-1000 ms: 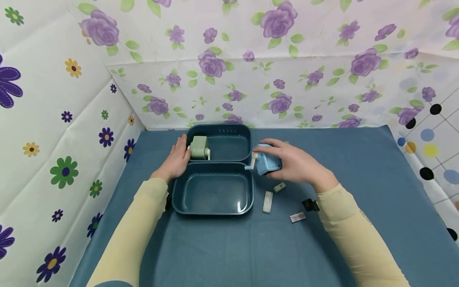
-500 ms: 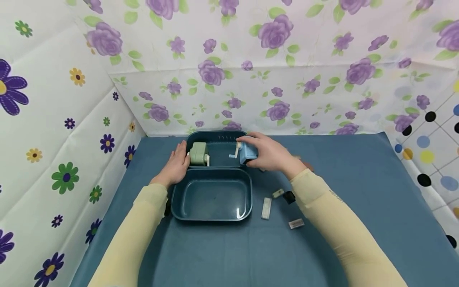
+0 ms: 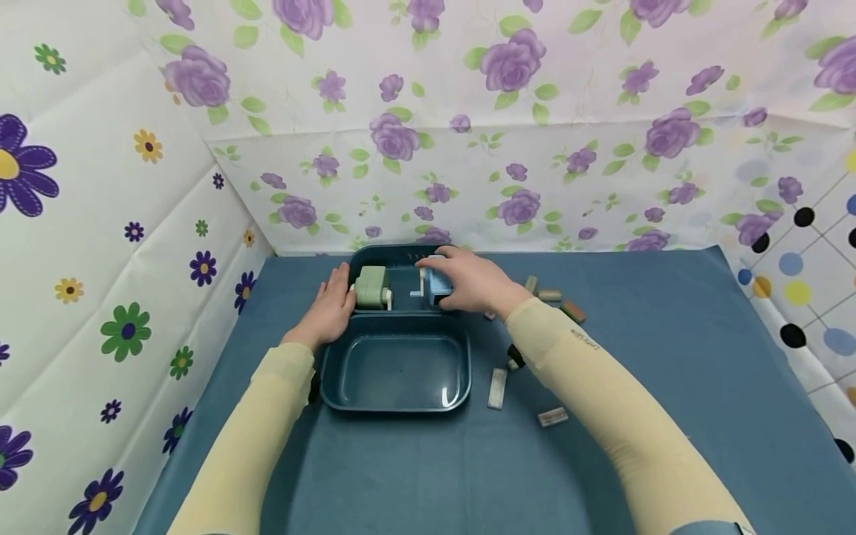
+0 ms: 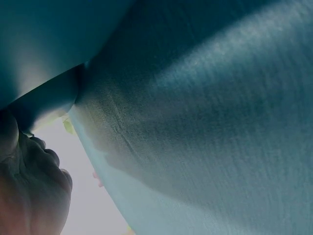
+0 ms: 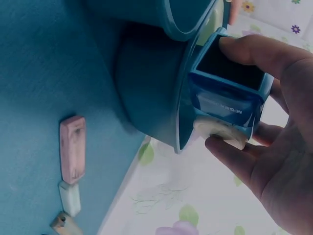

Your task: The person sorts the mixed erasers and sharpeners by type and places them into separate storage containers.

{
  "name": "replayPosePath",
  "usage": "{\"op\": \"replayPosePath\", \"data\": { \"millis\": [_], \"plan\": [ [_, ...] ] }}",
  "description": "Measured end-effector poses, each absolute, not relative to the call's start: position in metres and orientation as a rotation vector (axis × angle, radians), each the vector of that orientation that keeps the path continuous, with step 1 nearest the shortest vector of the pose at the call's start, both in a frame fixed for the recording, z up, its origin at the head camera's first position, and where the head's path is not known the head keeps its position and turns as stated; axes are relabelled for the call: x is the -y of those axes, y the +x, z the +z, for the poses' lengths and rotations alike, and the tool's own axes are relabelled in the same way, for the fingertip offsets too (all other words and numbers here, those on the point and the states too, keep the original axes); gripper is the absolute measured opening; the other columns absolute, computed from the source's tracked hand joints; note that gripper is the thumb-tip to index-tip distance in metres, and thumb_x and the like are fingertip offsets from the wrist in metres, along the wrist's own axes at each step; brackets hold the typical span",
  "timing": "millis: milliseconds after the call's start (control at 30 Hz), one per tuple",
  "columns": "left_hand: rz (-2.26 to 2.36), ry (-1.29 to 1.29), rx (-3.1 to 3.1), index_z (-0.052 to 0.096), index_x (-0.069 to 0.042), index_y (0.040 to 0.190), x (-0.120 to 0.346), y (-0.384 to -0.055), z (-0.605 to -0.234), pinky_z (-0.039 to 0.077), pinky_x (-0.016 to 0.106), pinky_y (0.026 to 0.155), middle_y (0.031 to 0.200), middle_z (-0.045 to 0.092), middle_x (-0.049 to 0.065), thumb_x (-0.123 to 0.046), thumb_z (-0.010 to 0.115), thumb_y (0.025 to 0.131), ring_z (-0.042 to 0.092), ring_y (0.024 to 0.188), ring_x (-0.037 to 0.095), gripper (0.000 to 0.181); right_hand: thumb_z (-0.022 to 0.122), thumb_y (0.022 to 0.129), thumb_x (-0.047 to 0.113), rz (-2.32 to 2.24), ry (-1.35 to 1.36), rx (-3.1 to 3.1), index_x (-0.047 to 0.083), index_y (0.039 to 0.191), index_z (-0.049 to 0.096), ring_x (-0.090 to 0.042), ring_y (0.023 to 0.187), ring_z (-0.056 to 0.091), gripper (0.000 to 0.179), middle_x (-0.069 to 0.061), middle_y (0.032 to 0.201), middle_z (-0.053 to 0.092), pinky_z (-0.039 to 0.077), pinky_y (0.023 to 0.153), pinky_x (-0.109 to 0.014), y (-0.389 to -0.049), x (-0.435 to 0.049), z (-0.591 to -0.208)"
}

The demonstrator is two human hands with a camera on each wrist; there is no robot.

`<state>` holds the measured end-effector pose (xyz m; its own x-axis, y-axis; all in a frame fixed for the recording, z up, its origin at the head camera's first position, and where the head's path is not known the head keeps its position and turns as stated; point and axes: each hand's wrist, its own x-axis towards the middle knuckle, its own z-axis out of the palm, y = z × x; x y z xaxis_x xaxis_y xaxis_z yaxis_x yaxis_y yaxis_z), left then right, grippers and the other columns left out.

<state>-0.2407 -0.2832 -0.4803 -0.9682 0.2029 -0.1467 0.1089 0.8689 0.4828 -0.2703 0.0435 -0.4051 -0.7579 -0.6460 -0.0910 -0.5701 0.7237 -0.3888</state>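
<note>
My right hand [image 3: 478, 282] grips a blue crank pencil sharpener [image 3: 438, 286] over the right part of the back teal bin [image 3: 401, 253]. In the right wrist view, thumb and fingers hold the blue sharpener tilted, its dark base facing the camera, beside the bin's rim. A green crank pencil sharpener [image 3: 371, 287] sits inside that bin at its left end. Against the bin's left side rests my left hand [image 3: 325, 312], fingers straight, thumb by the rim near the green sharpener. The left wrist view shows only part of this hand [image 4: 34, 191] below the bin's wall.
A second teal bin [image 3: 394, 405] stands directly in front of the back one. Right of the bins lie several erasers, among them a white one [image 3: 497, 388], a pale one [image 3: 552, 417] and a brown one [image 3: 573, 311]. A flowered sheet [image 3: 428, 171] hangs behind the table.
My right hand has carried the blue sharpener leftward, from right of the bins to over the back bin. My left hand has stayed at the bin's side.
</note>
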Motion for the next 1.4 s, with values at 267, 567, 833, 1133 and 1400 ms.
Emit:
{"op": "replayPosePath", "data": {
  "millis": [267,567,833,1133,1400],
  "plan": [
    [0.678,0.23,-2.857,-0.006,-0.002,0.17,0.286,-0.241,-0.482,-0.003,0.055,0.131,0.179,-0.007,0.017,-0.032,0.022,0.12,-0.007,0.164,0.036,0.065,0.079,0.097,0.027,-0.418,-0.962,-2.697,0.032,0.165,0.045,-0.037,0.15,0.043,0.076,-0.015,0.172,0.031,0.05,0.108,-0.055,-0.279,-0.026,-0.401],
    [0.676,0.222,-2.853,-0.006,-0.003,0.171,0.286,-0.242,-0.482,-0.004,0.054,0.131,0.179,-0.008,0.015,-0.033,0.021,0.12,-0.009,0.164,0.034,0.065,0.078,0.099,0.03,-0.398,-0.863,-2.685,0.034,0.166,0.042,-0.037,0.15,0.043,0.077,-0.014,0.173,0.029,0.051,0.106,-0.055,-0.285,-0.013,-0.403],
    [0.663,0.224,-2.862,-0.005,-0.002,0.171,0.286,-0.242,-0.482,-0.002,0.055,0.131,0.179,-0.007,0.016,-0.031,0.022,0.12,-0.007,0.165,0.035,0.064,0.078,0.099,0.03,-0.393,-0.828,-2.686,0.033,0.166,0.042,-0.037,0.147,0.045,0.076,-0.014,0.171,0.032,0.051,0.105,-0.054,-0.289,-0.011,-0.41],
    [0.677,0.224,-2.858,-0.007,-0.004,0.171,0.285,-0.242,-0.479,-0.005,0.054,0.131,0.179,-0.008,0.014,-0.032,0.021,0.12,-0.011,0.164,0.032,0.065,0.078,0.099,0.027,-0.469,-0.805,-2.664,0.031,0.166,0.044,-0.036,0.149,0.044,0.075,-0.015,0.172,0.031,0.049,0.108,-0.055,-0.294,-0.007,-0.419],
    [0.681,0.218,-2.837,-0.009,-0.006,0.171,0.285,-0.24,-0.48,-0.005,0.052,0.131,0.179,-0.01,0.012,-0.033,0.021,0.12,-0.012,0.164,0.029,0.065,0.079,0.099,0.028,-0.499,-0.782,-2.647,0.03,0.165,0.045,-0.036,0.146,0.048,0.074,-0.015,0.172,0.031,0.051,0.106,-0.054,-0.297,0.001,-0.434]
  ]
}}
